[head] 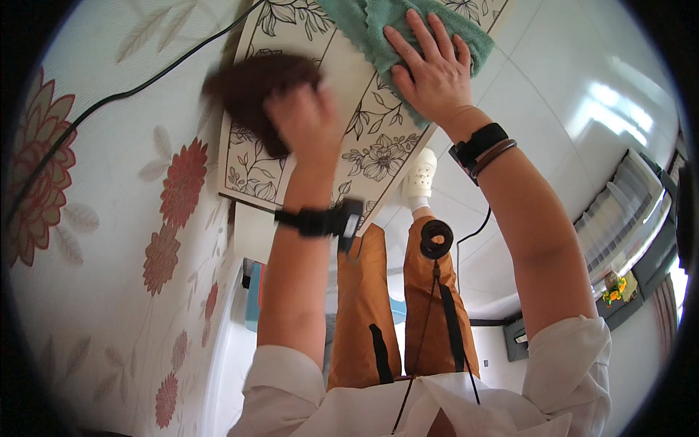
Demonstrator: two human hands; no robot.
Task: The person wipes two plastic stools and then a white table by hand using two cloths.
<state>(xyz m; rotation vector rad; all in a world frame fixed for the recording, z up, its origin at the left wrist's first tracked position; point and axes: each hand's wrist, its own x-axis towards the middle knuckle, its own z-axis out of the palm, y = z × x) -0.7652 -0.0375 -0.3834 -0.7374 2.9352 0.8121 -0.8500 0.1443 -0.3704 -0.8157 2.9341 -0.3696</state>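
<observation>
My left hand (306, 117) is blurred, its fingers curled onto a dark brown cloth (251, 93). That cloth lies over the left part of a cream tabletop (355, 63) printed with black line-drawn flowers. At the far right side of the top, my right hand (437, 71) rests flat with fingers apart on a green towel-like cloth (366, 27). The green cloth is rumpled and reaches the table's right edge. Whatever lies beneath both cloths is hidden.
A wall (120, 218) with red flower patterns runs along the left, crossed by a black cable (131, 90). White glossy floor tiles (551, 82) lie to the right. A black ring-shaped object (437, 239) hangs on a cord before my legs. Yellow flowers (615, 289) stand far right.
</observation>
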